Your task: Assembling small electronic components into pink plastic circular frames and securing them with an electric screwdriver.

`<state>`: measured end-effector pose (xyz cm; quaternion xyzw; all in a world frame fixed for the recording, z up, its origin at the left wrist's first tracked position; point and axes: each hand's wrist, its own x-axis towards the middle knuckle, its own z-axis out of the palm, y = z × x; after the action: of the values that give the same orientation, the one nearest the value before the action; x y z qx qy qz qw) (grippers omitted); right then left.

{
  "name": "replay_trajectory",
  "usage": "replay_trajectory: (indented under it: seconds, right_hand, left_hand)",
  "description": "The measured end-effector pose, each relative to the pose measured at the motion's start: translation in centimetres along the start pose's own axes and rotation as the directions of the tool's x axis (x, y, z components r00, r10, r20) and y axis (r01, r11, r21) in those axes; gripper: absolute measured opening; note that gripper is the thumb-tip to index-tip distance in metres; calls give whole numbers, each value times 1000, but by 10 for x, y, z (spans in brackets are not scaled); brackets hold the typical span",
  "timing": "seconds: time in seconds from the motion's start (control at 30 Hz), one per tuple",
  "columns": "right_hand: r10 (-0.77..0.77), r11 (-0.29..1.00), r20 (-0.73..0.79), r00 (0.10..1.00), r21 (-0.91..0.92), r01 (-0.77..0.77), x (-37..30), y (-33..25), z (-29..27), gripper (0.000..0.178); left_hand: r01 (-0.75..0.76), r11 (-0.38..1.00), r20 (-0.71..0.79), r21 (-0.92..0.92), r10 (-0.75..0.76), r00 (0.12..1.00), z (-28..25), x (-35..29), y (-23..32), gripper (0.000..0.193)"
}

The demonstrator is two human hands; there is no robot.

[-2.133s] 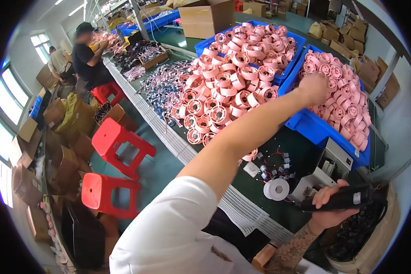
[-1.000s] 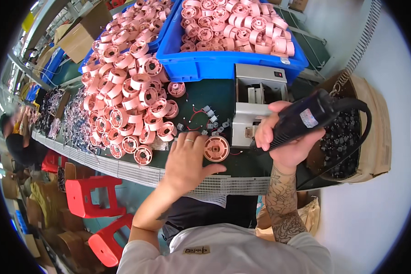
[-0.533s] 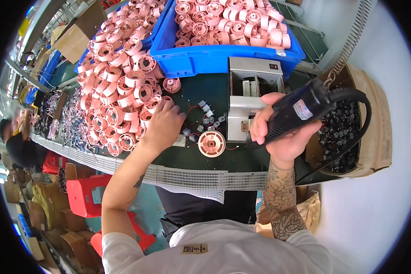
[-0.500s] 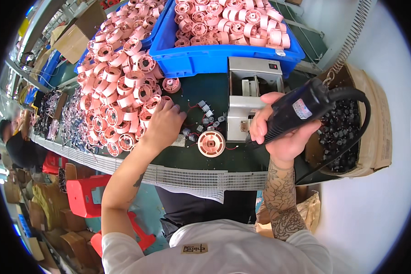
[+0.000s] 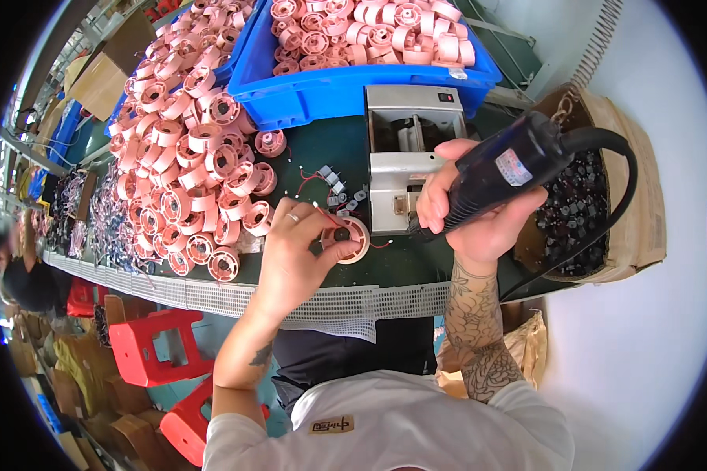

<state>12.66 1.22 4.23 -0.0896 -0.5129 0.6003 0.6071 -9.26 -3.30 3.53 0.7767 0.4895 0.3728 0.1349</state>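
Green worktable [image 5: 330, 141] viewed from above. A round pink housing [image 5: 359, 250] is laid flat near the table's near edge, just left of the near end of a grey metal machine [image 5: 407, 169]. Its left side is partly covered by the left hand [image 5: 292, 255]; a small dark part [image 5: 342, 234] is pinched between thumb and fingers, over the middle of the housing. Whether the part is seated cannot be told.

Right hand [image 5: 485, 220]: closed around a black handheld tool [image 5: 517, 159], tilted, its narrow end directed left and near, well apart from the housing. The tool is hung from a coiled spring [image 5: 599, 43] at far right; a thick black cable [image 5: 624, 169] is bent back from its rear end.

Small motors [image 5: 334, 182] with red wires are scattered just beyond the housing. To the left, a heap of pink housings [image 5: 184, 173] is piled on the table; more are held in a blue bin [image 5: 314, 90] at the far side. At right, a cardboard box [image 5: 644, 204] is filled with small dark parts. Near edge is lined with white perforated strip [image 5: 369, 302].
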Motion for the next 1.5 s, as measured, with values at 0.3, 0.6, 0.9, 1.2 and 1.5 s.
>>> replay_trajectory:
  seconds: [0.3, 0.6, 0.9, 1.2, 1.5]
  right_hand:
    - [-193, 980, -81, 978, -73, 188, -6, -18, 2, 106]
    - [-154, 981, -95, 983, -133, 141, -5, -8, 1, 107]
    - [-131, 980, -38, 991, -153, 124, -4, -8, 7, 104]
    - [-22, 999, 111, 994, 44, 17, 4, -13, 32, 109]
    - [43, 996, 156, 987, 71, -54, 14, 15, 63, 115]
  left_hand:
    - [24, 1000, -95, -8, -25, 995, 11, -9, -1, 13]
    - [-35, 999, -165, -40, 28, 986, 16, -11, -13, 12]
    - [-73, 997, -236, -27, 65, 970, 22, -23, -20, 15]
    - [27, 992, -184, -124, -50, 982, 24, -23, -20, 20]
    - [449, 456, 268, -769, -407, 873, 38, -29, -27, 25]
